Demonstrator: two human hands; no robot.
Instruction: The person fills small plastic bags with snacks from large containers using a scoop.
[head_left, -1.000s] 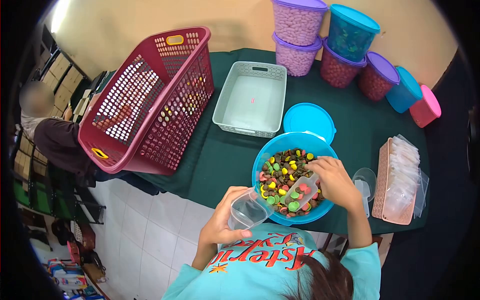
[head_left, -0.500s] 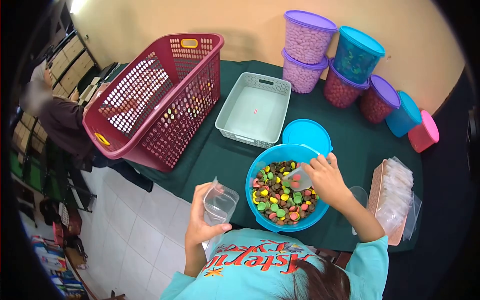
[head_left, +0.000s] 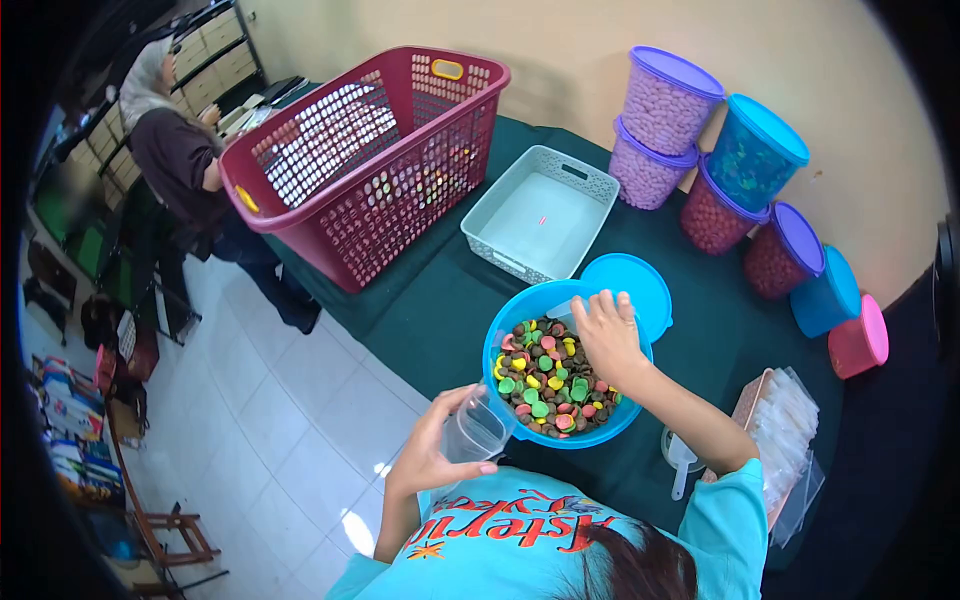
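My left hand (head_left: 430, 450) is wrapped round a clear plastic cup (head_left: 476, 428), tilted beside the near left rim of a round blue tub (head_left: 492, 340). Inside the tub lies a heap of small round candies (head_left: 545, 385), brown, green, yellow and pink. Over the tub's far right side, my right hand (head_left: 608, 335) is closed on a translucent scoop (head_left: 562, 308), mostly hidden by the fingers. A blue lid (head_left: 640, 290) rests on the table behind the tub.
A grey-green basket (head_left: 540, 220) and a large maroon laundry basket (head_left: 330, 230) stand at the back left. Several lidded tubs (head_left: 750, 150) line the wall. At right are a white scoop (head_left: 681, 465) and a box of plastic bags (head_left: 780, 430). Another person (head_left: 190, 160) stands at far left.
My view has shifted. The scoop in my right hand has moved toward the tub's far side and is more hidden. My left hand has brought the cup closer to the tub's rim.
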